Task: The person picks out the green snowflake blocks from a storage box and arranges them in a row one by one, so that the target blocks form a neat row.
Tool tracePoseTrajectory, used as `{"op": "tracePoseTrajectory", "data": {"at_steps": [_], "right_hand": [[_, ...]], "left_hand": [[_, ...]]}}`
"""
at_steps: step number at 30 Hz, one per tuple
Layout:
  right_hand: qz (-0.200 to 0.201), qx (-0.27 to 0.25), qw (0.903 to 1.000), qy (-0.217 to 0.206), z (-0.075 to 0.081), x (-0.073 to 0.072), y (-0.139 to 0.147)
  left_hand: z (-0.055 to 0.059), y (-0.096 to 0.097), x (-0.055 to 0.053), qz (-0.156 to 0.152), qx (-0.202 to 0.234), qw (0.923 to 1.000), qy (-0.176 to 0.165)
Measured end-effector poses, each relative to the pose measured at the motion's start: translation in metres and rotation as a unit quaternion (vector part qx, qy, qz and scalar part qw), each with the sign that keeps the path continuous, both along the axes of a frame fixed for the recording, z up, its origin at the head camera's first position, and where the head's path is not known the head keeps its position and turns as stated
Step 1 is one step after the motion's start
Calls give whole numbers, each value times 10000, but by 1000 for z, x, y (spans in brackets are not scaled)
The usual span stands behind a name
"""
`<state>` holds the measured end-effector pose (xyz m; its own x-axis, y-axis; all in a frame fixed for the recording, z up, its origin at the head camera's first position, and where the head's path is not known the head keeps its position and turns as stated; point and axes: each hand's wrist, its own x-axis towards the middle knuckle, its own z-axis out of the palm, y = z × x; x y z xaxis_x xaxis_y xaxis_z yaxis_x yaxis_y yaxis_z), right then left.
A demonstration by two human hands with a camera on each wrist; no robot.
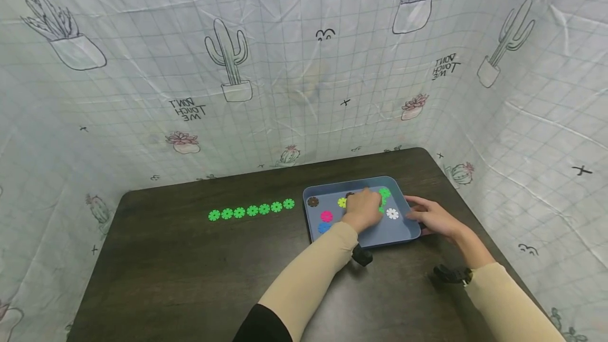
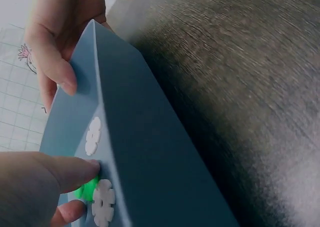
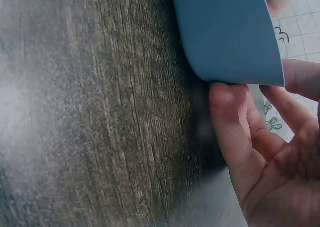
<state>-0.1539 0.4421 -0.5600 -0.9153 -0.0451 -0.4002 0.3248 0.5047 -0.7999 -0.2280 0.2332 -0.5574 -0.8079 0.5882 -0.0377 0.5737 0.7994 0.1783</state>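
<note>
A blue tray (image 1: 387, 236) holds notched, flower-shaped plastic discs in several colours. My left hand (image 1: 363, 210) reaches down into it. In the left wrist view its thumb and a finger pinch a green disc (image 2: 90, 189), beside a white disc (image 2: 103, 203). Another white disc (image 2: 93, 136) lies farther along the tray floor. At the tray's right side my right hand (image 1: 434, 218) grips the wall, thumb over the rim and fingers outside, as the right wrist view shows with the hand (image 3: 270, 152) at the corner.
Left of the tray, several green discs (image 1: 252, 209) form a row on the dark wooden table (image 1: 190, 273). Inside the tray are a brown disc (image 1: 313, 201), a pink disc (image 1: 326, 216) and a blue disc (image 1: 324, 227). A printed curtain (image 1: 285, 67) hangs behind.
</note>
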Motion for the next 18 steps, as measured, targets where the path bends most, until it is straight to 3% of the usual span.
{"op": "tracePoseTrajectory", "data": {"at_steps": [7,18], "right_hand": [[-8,-26,10000,9,0,-1,1],[-5,-88,10000,-46,1,-2,2]], "left_hand": [[0,1,2,88,48,9998,152],[-2,5,1,181,-48,9998,5]]}}
